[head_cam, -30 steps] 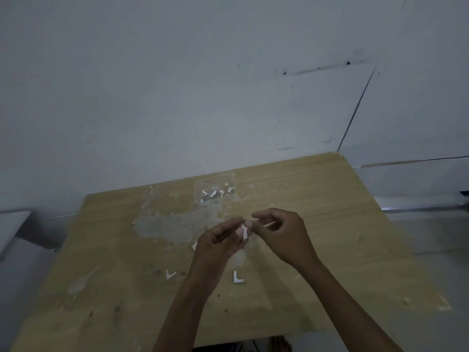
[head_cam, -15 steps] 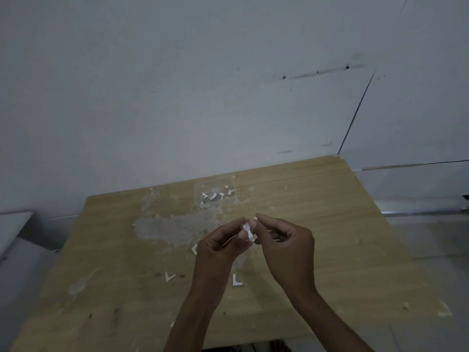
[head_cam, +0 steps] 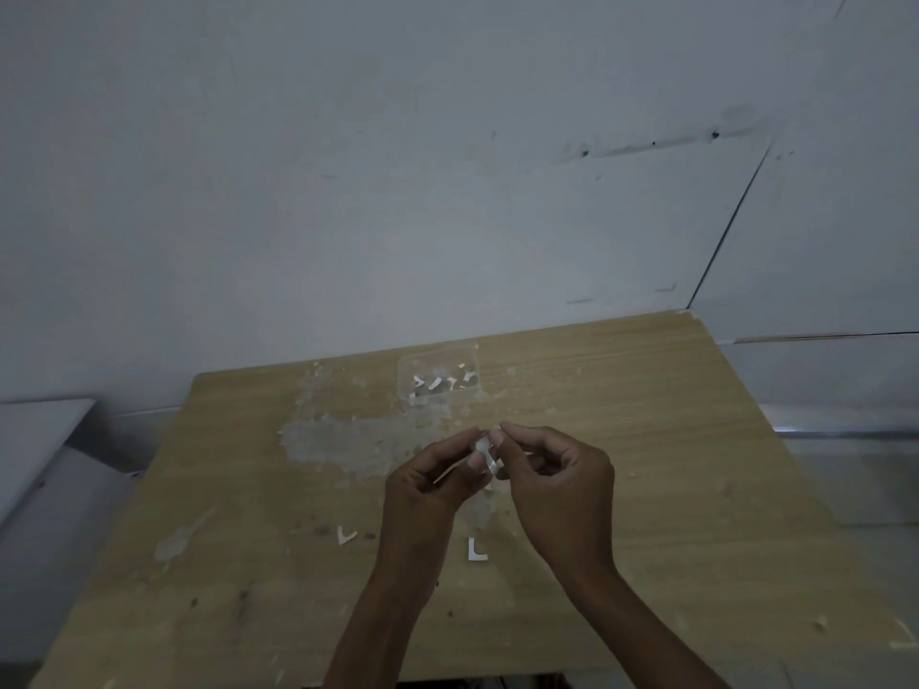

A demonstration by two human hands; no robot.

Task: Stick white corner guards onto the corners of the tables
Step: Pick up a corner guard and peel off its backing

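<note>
Over the middle of a wooden table (head_cam: 671,440), both hands meet around one small white corner guard (head_cam: 485,452). My left hand (head_cam: 437,482) pinches it between thumb and fingertips. My right hand (head_cam: 557,482) pinches its top end from the right, with its other fingers curled. Two white L-shaped pieces lie flat on the table below the hands: one (head_cam: 476,550) between my wrists, another (head_cam: 345,535) to the left. A clear plastic box (head_cam: 437,375) near the table's back edge holds several more white pieces.
A patch of grey, scraped residue (head_cam: 348,440) spreads over the table left of the hands. A grey wall stands right behind the table. A pale surface (head_cam: 35,440) sits at the far left. A pale corner guard (head_cam: 902,639) sits on the table's near right corner.
Both hands have kept the guard between them and shifted slightly lower and closer together; the guard has turned a little in the fingertips.
</note>
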